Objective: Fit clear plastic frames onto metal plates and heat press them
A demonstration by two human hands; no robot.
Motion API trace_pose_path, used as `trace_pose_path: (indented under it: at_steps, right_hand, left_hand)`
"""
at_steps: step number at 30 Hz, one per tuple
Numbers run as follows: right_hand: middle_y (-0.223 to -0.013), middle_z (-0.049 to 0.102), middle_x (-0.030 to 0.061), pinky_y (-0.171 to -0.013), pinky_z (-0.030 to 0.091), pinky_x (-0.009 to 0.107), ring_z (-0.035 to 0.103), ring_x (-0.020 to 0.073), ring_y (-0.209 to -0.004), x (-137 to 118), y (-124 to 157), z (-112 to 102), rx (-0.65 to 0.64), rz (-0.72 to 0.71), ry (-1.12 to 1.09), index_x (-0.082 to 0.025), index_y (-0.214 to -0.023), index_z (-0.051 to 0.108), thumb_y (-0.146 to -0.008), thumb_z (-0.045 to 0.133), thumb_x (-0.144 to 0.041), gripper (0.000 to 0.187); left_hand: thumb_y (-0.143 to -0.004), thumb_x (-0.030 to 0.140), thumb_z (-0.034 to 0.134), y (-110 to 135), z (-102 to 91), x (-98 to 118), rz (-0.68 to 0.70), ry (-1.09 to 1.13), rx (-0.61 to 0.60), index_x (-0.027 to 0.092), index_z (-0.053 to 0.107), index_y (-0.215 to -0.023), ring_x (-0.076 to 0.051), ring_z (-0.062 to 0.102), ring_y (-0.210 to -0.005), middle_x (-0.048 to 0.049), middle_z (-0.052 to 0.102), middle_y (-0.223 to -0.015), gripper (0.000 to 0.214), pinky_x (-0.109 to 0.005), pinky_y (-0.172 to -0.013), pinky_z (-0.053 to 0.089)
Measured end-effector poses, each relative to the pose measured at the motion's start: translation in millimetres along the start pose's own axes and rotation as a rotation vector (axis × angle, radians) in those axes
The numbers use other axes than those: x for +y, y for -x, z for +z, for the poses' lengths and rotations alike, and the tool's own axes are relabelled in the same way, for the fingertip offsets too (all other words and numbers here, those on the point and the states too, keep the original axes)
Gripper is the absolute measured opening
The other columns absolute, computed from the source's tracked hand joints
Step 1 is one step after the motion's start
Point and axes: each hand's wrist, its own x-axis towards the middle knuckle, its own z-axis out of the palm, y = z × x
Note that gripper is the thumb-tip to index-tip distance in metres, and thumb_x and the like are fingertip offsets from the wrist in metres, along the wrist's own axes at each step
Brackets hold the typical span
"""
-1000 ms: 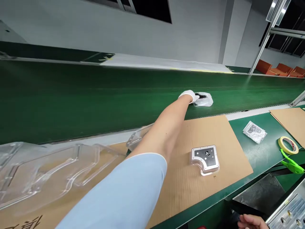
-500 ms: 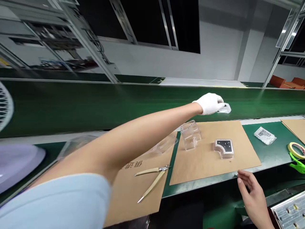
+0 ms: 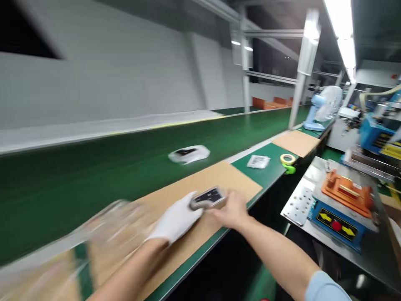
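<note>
Gloved left hand [image 3: 175, 217], bare right hand [image 3: 230, 211] gripping metal plate [image 3: 207, 197] from both ends, above cardboard [image 3: 241, 179]; white bag [image 3: 189, 154] beyond cardboard.

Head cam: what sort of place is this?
Probably a factory assembly line: a long green conveyor belt, a green-topped workbench alongside it, and a steel table carrying a blue-based press fixture with yellow arrows and a red button.
</note>
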Motion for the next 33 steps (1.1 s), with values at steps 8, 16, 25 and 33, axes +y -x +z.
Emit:
trace_pose_path:
  at_steps: [8,16,25,33]
  right_hand:
    - [-0.135,0.071,0.0152,-0.111,0.048,0.045,0.064,0.0344,-0.129,-2,-1,-23,-0.039,0.038,0.074,-0.016,-0.128,0.067,-0.075,0.098,-0.041,0.066]
    - [-0.122,0.074,0.0038,-0.098,0.054,0.037,0.069,0.0244,-0.108,24,106,-175,-0.177,-0.215,-0.027,-0.025,-0.129,0.073,-0.074,0.092,-0.027,0.058]
    - [-0.141,0.070,0.0082,-0.113,0.053,0.049,0.067,0.0298,-0.127,68,230,-239,0.252,0.077,-0.073,-0.029,-0.143,0.066,-0.092,0.081,-0.044,0.054]
    - [-0.139,0.070,0.0093,-0.111,0.058,0.046,0.070,0.0315,-0.126,72,279,-210,0.511,0.151,0.088,-0.032,-0.146,0.067,-0.094,0.078,-0.036,0.054]
  left_hand:
    - [-0.085,0.064,0.063,9,10.9,-6,0.052,0.159,0.001,0.035,0.048,-0.132,-0.034,0.070,-0.124,0.0036,0.076,-0.124,0.057,-0.052,-0.110,0.055]
    - [-0.066,0.028,0.091,109,19.3,92,0.274,0.826,-0.403,0.027,0.022,-0.168,-0.035,0.073,-0.115,-0.0147,0.064,-0.142,0.123,-0.053,-0.103,0.061]
    - [-0.064,0.021,0.085,170,112.7,190,0.520,0.833,-0.032,0.028,0.025,-0.164,-0.038,0.064,-0.131,-0.0150,0.052,-0.144,0.117,-0.058,-0.115,0.054]
    - [-0.085,0.034,0.082,197,184.8,250,0.524,0.696,0.172,0.039,0.018,-0.168,-0.047,0.056,-0.134,-0.0191,0.045,-0.146,0.104,-0.070,-0.112,0.052]
